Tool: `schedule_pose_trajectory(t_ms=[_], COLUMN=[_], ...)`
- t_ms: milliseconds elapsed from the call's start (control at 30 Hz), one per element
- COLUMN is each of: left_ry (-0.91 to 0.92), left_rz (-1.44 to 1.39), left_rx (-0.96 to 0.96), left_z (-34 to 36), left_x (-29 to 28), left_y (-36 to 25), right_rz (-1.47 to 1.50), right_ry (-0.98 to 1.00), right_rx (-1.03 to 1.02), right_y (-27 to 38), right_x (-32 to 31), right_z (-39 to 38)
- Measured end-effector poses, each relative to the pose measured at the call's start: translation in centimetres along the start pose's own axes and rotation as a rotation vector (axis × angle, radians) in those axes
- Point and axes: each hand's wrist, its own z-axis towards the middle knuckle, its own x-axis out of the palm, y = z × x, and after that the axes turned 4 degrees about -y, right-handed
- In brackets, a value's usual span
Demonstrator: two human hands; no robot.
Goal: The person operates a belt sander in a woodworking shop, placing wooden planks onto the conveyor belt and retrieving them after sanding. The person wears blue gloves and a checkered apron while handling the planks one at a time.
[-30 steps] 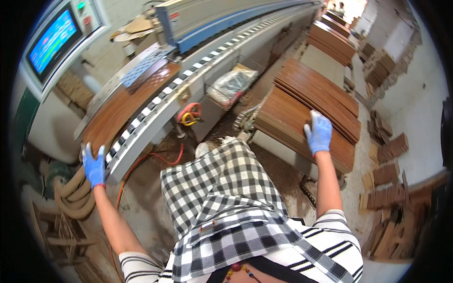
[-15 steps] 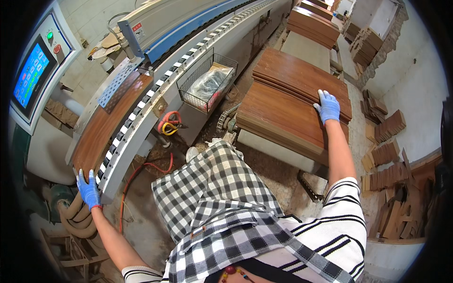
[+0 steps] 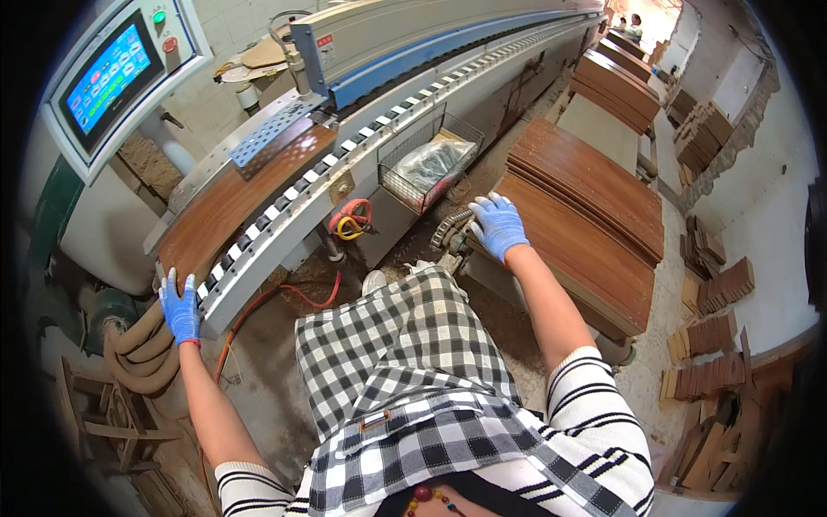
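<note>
Brown board [image 3: 226,205] lies partly hidden, left grip [image 3: 181,314] hard to judge, right grip [image 3: 500,229] unclenched.

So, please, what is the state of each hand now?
Left hand: open, at the near end of the brown board.
Right hand: open, at the corner of the stacked boards.

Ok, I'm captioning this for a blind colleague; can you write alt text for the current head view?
A person's blue-gloved left hand is at the near end of a brown board on a long machine, while the gloved right hand is at the left edge of stacked boards. A lit control screen is at upper left.
</note>
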Motion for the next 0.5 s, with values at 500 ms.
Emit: schedule_pose_trajectory(t_ms=[500], left_ry=[-0.038], left_rz=[-0.002], left_rx=[-0.001], left_z=[-1.0], left_x=[-0.2], left_y=[-0.9], right_rz=[1.335], right_ry=[-0.217], right_rx=[1.076], right_y=[2.5], right_x=[-3.0], right_z=[-18.1])
